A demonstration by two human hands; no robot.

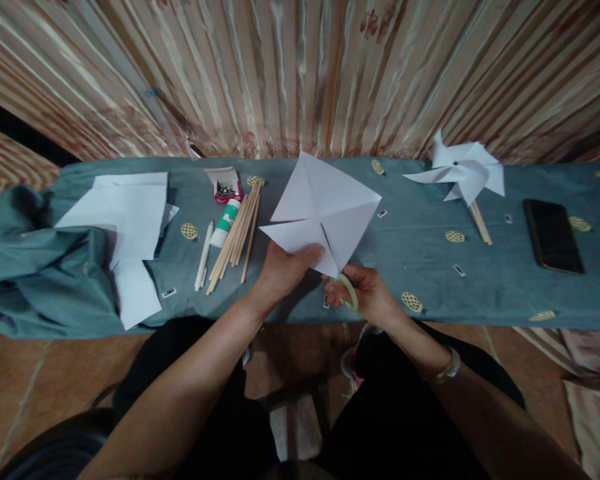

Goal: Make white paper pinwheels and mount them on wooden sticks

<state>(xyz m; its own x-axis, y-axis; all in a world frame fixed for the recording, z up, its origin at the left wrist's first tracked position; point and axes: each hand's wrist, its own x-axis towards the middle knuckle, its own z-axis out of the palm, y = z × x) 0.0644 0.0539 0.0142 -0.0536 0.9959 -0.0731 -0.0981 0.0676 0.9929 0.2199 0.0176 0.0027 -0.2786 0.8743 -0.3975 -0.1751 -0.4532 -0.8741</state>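
Observation:
A square of white paper [337,207] with crossing creases is held up over the cloth-covered table. One slit runs in from its left corner, and another runs from the near corner toward the middle. My left hand [291,267] pinches the paper's near left edge, thumb on top. In my right hand [360,290] are scissors with a pale green handle [350,292], gripped at the paper's near corner. Their blades are mostly hidden by the paper.
Left of the paper lie wooden sticks [237,233], a glue stick [226,223], a white pen [205,257] and a red box of small metal pieces [226,187]. Paper sheets [135,213] are further left. A paper pinwheel [463,170] and a phone [553,235] lie right.

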